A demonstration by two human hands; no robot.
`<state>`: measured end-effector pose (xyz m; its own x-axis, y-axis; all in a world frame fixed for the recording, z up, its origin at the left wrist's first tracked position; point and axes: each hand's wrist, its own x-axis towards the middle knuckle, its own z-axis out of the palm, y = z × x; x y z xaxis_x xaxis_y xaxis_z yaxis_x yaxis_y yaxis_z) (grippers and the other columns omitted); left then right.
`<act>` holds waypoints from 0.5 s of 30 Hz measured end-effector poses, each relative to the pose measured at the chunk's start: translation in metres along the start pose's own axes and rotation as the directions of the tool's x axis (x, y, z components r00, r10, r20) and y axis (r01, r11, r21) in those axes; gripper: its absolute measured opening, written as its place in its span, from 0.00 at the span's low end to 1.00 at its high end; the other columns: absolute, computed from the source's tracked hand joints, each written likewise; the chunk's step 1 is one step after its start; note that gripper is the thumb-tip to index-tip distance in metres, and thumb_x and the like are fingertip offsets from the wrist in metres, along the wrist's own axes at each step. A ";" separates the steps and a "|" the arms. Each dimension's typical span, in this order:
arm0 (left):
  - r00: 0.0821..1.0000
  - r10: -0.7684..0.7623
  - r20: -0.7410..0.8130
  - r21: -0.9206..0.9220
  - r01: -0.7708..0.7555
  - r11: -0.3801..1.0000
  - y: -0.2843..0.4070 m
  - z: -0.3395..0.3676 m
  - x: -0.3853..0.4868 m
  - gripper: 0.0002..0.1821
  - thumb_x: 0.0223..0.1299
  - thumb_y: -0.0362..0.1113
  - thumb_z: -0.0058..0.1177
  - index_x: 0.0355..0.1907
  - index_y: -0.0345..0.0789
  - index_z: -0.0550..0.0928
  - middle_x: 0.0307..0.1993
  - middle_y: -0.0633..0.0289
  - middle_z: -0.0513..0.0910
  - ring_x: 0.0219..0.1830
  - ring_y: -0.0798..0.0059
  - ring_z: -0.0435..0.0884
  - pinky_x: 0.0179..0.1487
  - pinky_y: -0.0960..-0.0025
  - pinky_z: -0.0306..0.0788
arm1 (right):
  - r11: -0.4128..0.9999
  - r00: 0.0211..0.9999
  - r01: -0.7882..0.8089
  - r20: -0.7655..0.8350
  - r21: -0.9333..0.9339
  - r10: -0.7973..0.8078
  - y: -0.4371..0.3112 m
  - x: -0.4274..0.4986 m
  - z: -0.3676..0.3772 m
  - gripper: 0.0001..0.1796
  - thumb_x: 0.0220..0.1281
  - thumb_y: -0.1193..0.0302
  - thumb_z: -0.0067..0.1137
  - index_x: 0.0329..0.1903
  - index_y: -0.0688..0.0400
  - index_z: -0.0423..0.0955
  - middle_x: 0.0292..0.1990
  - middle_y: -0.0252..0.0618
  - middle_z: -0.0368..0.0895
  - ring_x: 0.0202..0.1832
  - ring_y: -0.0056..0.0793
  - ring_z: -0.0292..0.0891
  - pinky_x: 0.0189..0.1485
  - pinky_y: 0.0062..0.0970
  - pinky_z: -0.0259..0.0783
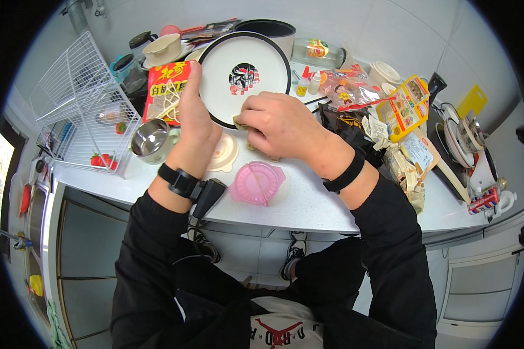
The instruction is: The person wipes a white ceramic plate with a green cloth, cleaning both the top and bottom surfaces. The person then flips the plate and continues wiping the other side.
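Note:
My left hand is raised with its thumb up, in front of a red packet bearing writing. Its fingers are mostly hidden, so whether it grips the packet is unclear. A cream lattice-like shape shows against the packet. My right hand pinches a small pale piece at the near rim of a round white tray with a black edge. Below my hands lies a pink plastic dumpling mould. A cream round lid-like piece sits partly behind my left wrist.
A steel-lined mug and a white wire rack with strawberries stand left. Behind are a cream pot and a glass jar. Food packets, a yellow carton and stacked dishes crowd the right.

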<state>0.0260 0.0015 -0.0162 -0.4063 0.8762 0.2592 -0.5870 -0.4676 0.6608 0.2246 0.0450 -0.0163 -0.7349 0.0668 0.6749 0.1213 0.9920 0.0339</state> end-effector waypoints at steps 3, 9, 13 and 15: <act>1.000 0.017 0.018 -0.028 -0.017 0.999 -0.001 -0.001 0.001 0.27 0.94 0.56 0.55 0.74 0.34 0.85 0.67 0.55 0.92 0.67 0.63 0.93 0.72 0.56 0.86 | 1.000 1.000 -0.015 -0.012 -0.023 0.015 0.002 0.000 0.000 0.04 0.60 0.71 0.71 0.37 0.55 0.88 0.39 0.37 0.86 0.45 0.45 0.88 0.47 0.46 0.86; 1.000 0.023 0.008 -0.023 -0.023 0.999 0.000 -0.003 0.002 0.28 0.94 0.56 0.55 0.75 0.34 0.84 0.68 0.54 0.92 0.68 0.62 0.93 0.73 0.55 0.86 | 0.996 0.999 -0.040 -0.039 -0.075 0.037 0.003 0.001 -0.001 0.03 0.59 0.71 0.72 0.35 0.55 0.88 0.37 0.36 0.87 0.44 0.45 0.88 0.46 0.46 0.86; 0.999 0.027 0.024 -0.027 -0.027 0.999 0.000 -0.003 0.002 0.28 0.94 0.56 0.56 0.75 0.34 0.84 0.68 0.54 0.92 0.69 0.61 0.93 0.73 0.55 0.86 | 0.989 0.995 -0.095 0.025 -0.118 0.099 0.003 -0.001 -0.005 0.10 0.61 0.73 0.72 0.45 0.56 0.93 0.42 0.37 0.91 0.46 0.44 0.89 0.50 0.43 0.87; 1.000 0.026 -0.004 -0.010 -0.026 1.000 0.000 -0.003 0.002 0.28 0.94 0.56 0.56 0.75 0.34 0.84 0.68 0.54 0.92 0.69 0.62 0.93 0.73 0.55 0.86 | 0.990 0.995 -0.096 0.022 -0.106 0.099 0.004 -0.001 -0.005 0.10 0.62 0.73 0.71 0.45 0.56 0.93 0.42 0.37 0.91 0.46 0.45 0.89 0.50 0.44 0.87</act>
<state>0.0233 0.0035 -0.0176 -0.4241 0.8635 0.2731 -0.5834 -0.4911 0.6468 0.2291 0.0483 -0.0136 -0.7339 0.1669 0.6585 0.2613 0.9641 0.0468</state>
